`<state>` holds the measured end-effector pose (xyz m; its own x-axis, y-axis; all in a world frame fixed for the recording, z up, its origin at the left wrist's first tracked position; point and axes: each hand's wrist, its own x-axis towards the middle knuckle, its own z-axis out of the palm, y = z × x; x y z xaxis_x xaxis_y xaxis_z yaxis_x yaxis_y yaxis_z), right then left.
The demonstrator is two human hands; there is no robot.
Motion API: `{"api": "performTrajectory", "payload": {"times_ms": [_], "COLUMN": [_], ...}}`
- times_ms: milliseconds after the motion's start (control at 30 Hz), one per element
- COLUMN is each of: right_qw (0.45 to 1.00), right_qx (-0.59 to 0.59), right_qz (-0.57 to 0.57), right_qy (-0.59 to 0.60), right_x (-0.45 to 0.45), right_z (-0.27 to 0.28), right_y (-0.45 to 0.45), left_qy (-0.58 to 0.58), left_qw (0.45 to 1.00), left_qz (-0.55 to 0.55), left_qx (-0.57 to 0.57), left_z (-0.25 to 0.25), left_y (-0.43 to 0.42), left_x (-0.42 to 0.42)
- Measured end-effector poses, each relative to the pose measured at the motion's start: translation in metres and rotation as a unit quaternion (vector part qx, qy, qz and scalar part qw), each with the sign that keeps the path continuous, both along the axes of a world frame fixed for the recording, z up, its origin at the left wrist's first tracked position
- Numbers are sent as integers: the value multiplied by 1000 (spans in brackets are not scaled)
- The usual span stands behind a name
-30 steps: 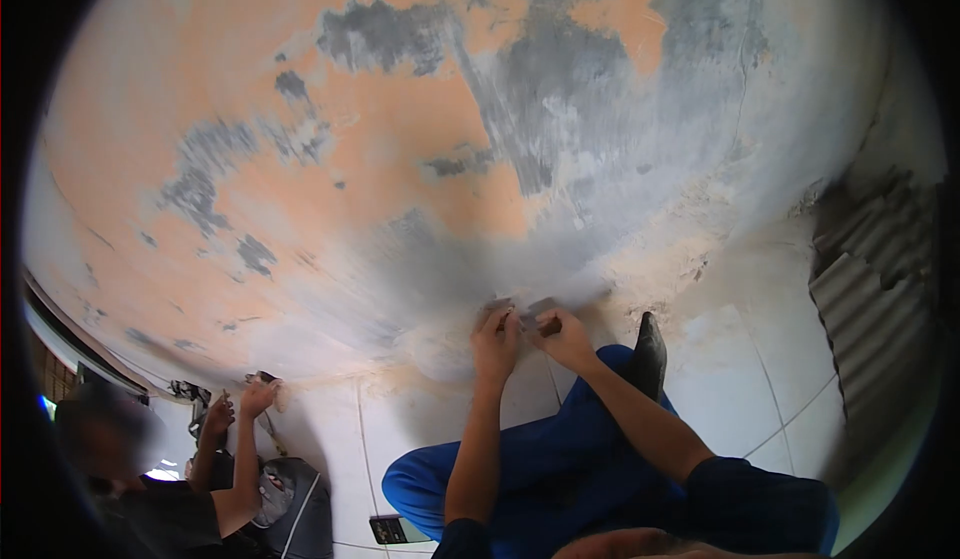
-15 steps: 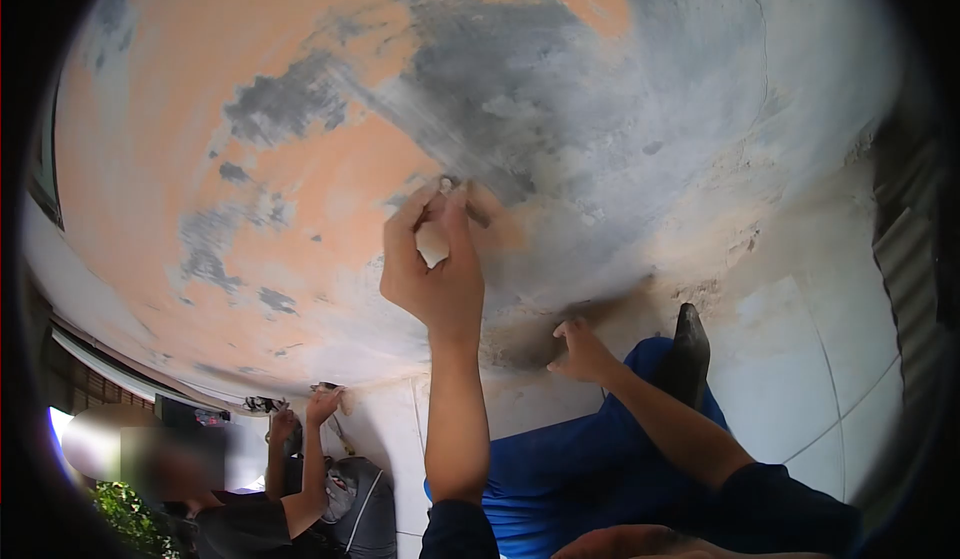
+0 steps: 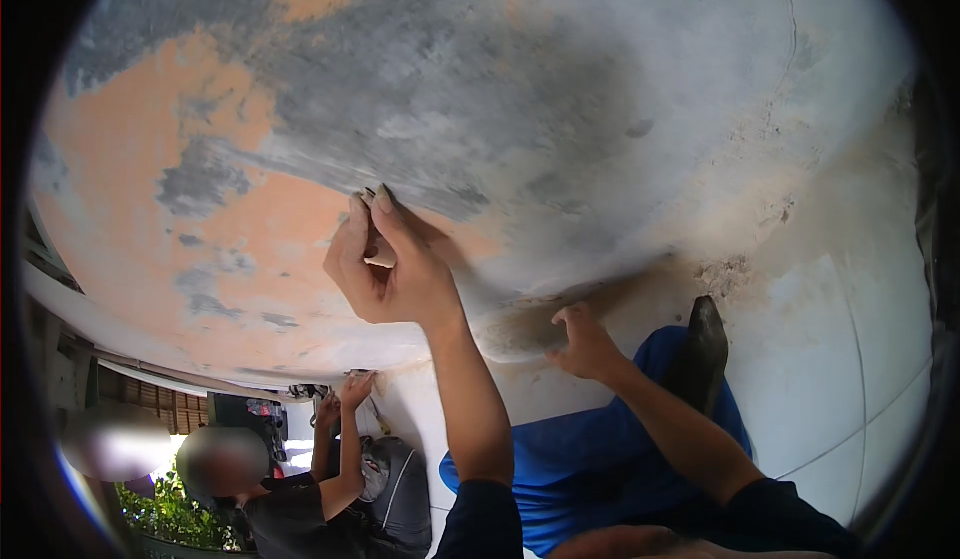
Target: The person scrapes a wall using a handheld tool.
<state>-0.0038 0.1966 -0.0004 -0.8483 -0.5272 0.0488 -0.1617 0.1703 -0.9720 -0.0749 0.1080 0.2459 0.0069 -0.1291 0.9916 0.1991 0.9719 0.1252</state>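
Head view: a curving wall (image 3: 560,89) fills most of the frame, its skin patchy, with smooth grey smears over flat orange paint at upper left and chalky pale plaster at right. A thin crack runs down the upper right, and crumbled plaster (image 3: 725,277) roughens the foot of the wall at right of centre. Bent blue trousers (image 3: 590,479) and a dark, pointed shoe (image 3: 704,344) take up the lower right, over white floor tiles (image 3: 820,379) with thin joints. At lower left sits a co-worker in a dark shirt (image 3: 300,514), hands raised near the wall's base; leafy greenery (image 3: 185,514) shows in the corner.

Left of centre, the left hand (image 3: 374,199) is raised before the wall, thumb and fingers pinching a small, thin dark piece (image 3: 370,193). Only a sliver shows at the fingertips, tipped toward the upper left; its long axis cannot be told. Below centre, the right hand (image 3: 560,334) is near the wall's base, fingers partly curled and parted; whether they hold anything, I cannot tell.
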Motion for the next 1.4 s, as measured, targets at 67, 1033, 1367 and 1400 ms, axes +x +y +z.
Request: {"api": "performTrajectory", "payload": {"times_ms": [67, 1033, 1367, 1400], "right_qw": [1000, 999, 999, 999], "right_qx": [-11, -5, -2, -8], "right_qz": [4, 30, 30, 33], "right_qy": [-7, -19, -28, -27], "right_x": [0, -1, 2, 0], "right_z": [1, 9, 7, 11], "right_y": [2, 4, 9, 10], "left_qy": [7, 13, 33, 23], "left_qw": [1000, 999, 999, 999], "left_qz": [-13, -34, 18, 22], "left_qx": [20, 19, 6, 5], "left_z": [-4, 39, 50, 46], "left_y": [1, 28, 25, 23], "left_x": [0, -15, -14, -11]}}
